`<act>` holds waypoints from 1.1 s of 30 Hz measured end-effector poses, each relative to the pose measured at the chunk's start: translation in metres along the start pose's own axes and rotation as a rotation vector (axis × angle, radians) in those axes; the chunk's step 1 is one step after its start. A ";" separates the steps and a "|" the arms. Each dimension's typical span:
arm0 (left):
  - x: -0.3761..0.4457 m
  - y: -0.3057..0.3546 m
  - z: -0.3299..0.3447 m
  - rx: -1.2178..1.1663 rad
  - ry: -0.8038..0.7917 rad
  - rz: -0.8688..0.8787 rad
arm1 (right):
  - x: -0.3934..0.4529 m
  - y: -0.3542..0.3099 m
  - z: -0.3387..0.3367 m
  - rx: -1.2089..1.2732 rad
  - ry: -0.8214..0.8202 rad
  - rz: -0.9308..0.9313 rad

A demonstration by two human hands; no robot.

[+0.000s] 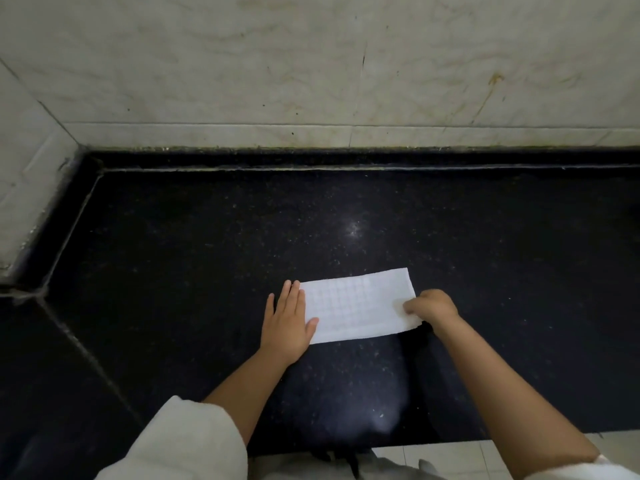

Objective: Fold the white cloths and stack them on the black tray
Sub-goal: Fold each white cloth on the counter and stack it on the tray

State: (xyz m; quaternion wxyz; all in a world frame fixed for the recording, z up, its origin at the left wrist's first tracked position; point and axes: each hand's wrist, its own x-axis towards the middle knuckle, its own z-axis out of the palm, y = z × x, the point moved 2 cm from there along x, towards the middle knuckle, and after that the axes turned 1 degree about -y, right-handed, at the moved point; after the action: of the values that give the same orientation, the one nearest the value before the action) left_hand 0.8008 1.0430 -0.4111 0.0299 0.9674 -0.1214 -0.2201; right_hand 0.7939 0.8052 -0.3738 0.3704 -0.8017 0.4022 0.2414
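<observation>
A speckled black stone counter (pixel 207 254) meets stained pale marble wall tiles (pixel 311 64) behind.

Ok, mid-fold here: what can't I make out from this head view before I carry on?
- Black tray: nowhere in the head view, so its place is unknown.
- Other white cloths: none in frame.
- White cloth: its right end is covered by the right hand, which pinches it; the layer count cannot be told.
- Cloth's left edge: partly under the flat left hand.
- Counter: its near edge is cut off by the arms and the frame's bottom edge.
</observation>
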 end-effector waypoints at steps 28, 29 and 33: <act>-0.033 -0.014 0.013 -0.157 0.350 0.435 | -0.049 0.004 0.081 -0.818 0.176 -0.998; -0.031 -0.008 0.014 -0.121 0.313 0.454 | -0.048 0.003 0.082 -0.905 0.201 -1.023; -0.022 -0.001 0.020 -0.040 0.314 0.401 | -0.039 -0.002 0.084 -1.034 0.134 -1.035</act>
State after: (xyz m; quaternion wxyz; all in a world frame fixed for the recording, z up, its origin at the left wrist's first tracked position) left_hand 0.7727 1.0498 -0.4202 0.1105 0.9456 -0.3001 -0.0592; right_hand 0.7661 0.8898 -0.3977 -0.0140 -0.9743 -0.1716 0.1451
